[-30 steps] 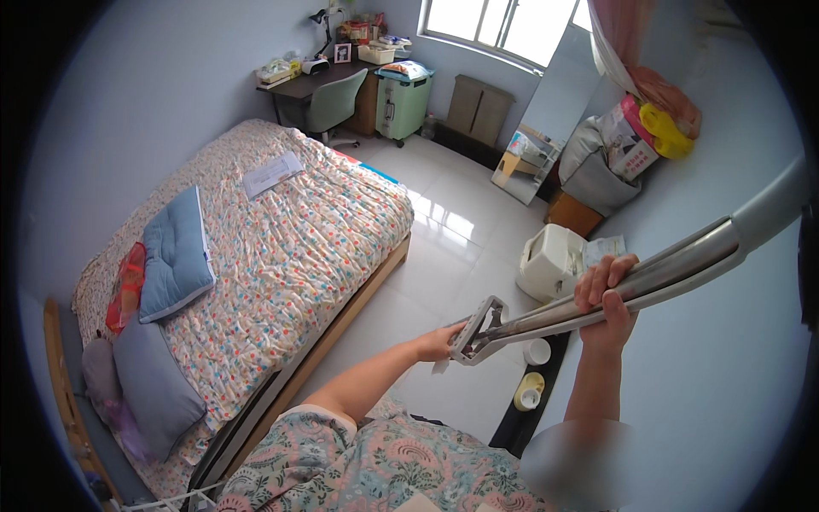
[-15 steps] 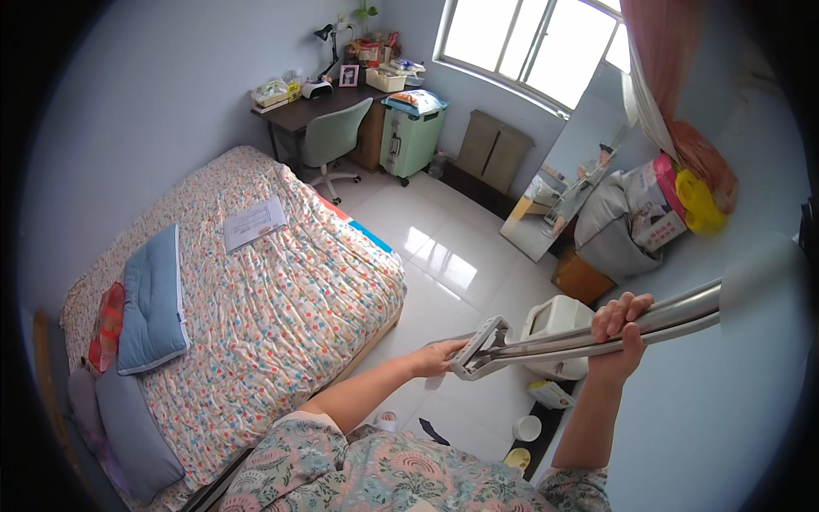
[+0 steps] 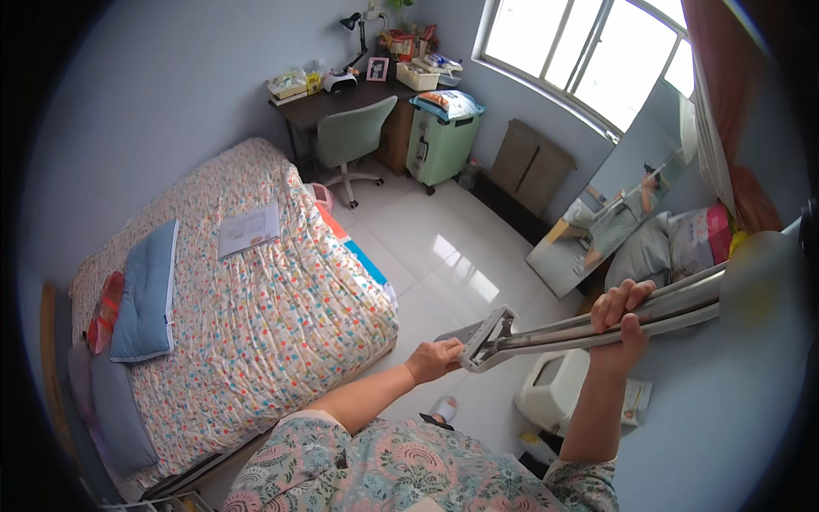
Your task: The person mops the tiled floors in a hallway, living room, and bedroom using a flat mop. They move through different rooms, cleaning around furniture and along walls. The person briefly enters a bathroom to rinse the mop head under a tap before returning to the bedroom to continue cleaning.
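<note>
A long device of silver metal tubing and white plastic [image 3: 580, 333] stretches across in front of me, its far right end blurred close to the camera. Its left end is a white rectangular frame [image 3: 495, 340], with a flat grey piece showing behind it. My left hand [image 3: 434, 361] is closed at the left edge of this frame; its fingertips are partly hidden. Higher up, my right hand [image 3: 621, 320] wraps around the tubing, thumb underneath. The device tilts up to the right, held above the floor.
A bed [image 3: 281, 341] with a dotted cover fills the left. Beyond it stand a desk [image 3: 311, 109], a green chair [image 3: 354, 132] and a green suitcase [image 3: 439, 149]. A tall mirror [image 3: 627, 183] leans at the right; a white bin-like box [image 3: 550, 392] sits below the device.
The view has shifted, so the room's far side sits further right and my reflection shows in the mirror. My slippered foot has come forward. Both hands keep their hold on the device.
</note>
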The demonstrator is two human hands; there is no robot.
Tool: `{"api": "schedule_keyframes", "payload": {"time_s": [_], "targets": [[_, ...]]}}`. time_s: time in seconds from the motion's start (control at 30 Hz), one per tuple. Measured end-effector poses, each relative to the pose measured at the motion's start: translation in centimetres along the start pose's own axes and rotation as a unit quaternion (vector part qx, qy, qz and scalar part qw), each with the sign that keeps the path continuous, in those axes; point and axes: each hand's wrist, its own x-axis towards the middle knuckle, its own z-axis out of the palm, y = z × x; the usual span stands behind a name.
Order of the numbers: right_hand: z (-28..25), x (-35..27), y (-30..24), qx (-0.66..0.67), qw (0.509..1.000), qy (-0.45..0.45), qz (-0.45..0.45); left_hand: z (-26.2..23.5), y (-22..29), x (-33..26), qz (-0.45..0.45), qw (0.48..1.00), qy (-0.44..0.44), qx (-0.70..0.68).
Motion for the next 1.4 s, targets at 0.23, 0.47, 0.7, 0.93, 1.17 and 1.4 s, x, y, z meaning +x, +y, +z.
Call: {"api": "schedule_keyframes", "payload": {"time_s": [0.23,0.47,0.7,0.93,1.17,1.4], "targets": [[-9.8,9.7,5.3,0.034,0.997,-0.035,0.058,5.6,-4.6,10.8,-0.116,0.987,0.014,0.112],[-15.2,18.3,10.9,0.054,0.991,-0.089,0.079,5.8,-14.2,16.7,-0.362,0.926,0.101,0.043],[-18.9,28.9,15.5,0.112,0.984,-0.121,0.067,7.0,-31.7,16.2,-0.661,0.629,0.190,-0.362],[-19.5,39.7,25.3,0.148,0.967,-0.191,0.078,9.4,-43.2,20.9,-0.786,0.582,0.170,-0.122],[-21.3,44.2,41.3,0.015,0.953,-0.213,0.217,-3.8,-43.8,42.2,-0.355,0.846,0.284,-0.279],[-18.8,43.2,51.8,-0.200,0.870,-0.330,0.307,-19.6,-31.5,59.2,0.034,0.890,0.334,-0.307]]}}
